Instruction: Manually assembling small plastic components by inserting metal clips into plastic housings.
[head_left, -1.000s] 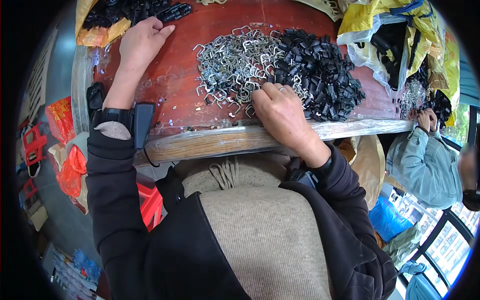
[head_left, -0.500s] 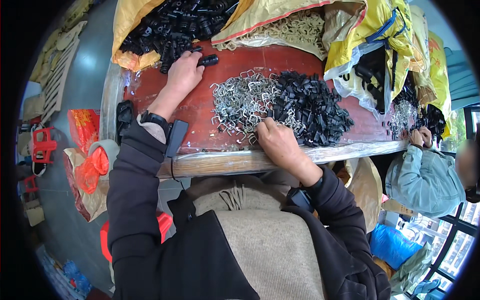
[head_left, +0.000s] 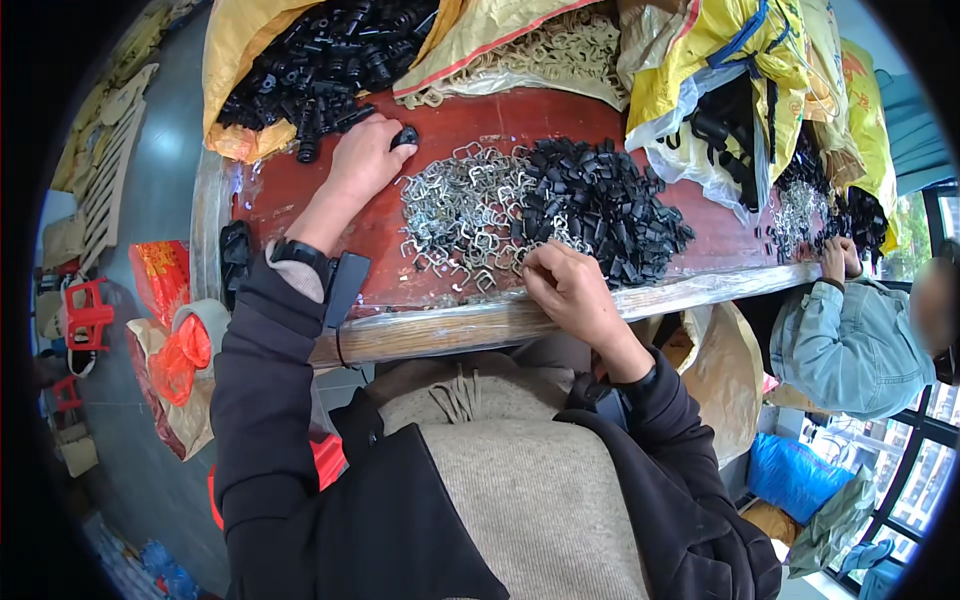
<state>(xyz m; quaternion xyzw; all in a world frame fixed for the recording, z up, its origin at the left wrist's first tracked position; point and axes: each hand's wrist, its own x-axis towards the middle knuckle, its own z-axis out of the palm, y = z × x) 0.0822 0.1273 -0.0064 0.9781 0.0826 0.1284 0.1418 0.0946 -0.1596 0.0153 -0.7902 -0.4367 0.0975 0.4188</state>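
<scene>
My left hand (head_left: 366,157) is closed around a black cylindrical plastic fitting (head_left: 404,138), whose end sticks out past my fingers. It is just in front of a yellow sack's mouth, where many similar black fittings (head_left: 310,75) spill out onto the red tabletop (head_left: 330,225). My right hand (head_left: 575,288) is pinched together over the table's near edge; anything between its fingertips is hidden. Beyond it lie a heap of U-shaped silver metal clips (head_left: 460,210) and, touching that on the right, a heap of small black plastic pieces (head_left: 610,210).
An open sack of beige rings (head_left: 570,55) lies at the back. Yellow bags (head_left: 790,70) with black parts stand back right. A co-worker in a light blue jacket (head_left: 845,345) handles parts at the right. Red stools (head_left: 88,315) stand on the floor at left.
My left hand has closed on the black fitting and turned it end-on. My right hand has drawn back from the clips' edge toward me, fingers pinched. The whole view has shifted slightly.
</scene>
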